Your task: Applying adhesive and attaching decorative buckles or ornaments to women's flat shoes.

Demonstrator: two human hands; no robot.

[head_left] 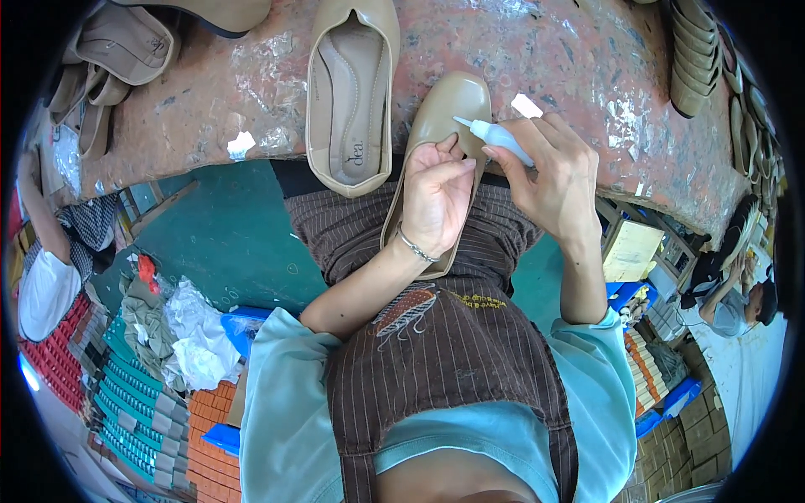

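One scuffed reddish worktable (579, 50) spans the top of the view; below it, a brown pinstriped apron (453, 369) covers the person's front; a beige open shoe (316, 109) lies with its heel past the table's near edge; just right of it, a tilted beige shoe (449, 105) has its toe over the table and its heel toward the apron; the left hand (440, 197) lies palm up at that shoe's opening, its grip unclear; the right hand (558, 172), near but apart, is closed around a pale squeeze bottle (503, 141), nozzle above the toe; a thin bracelet (418, 246) rings the left wrist.
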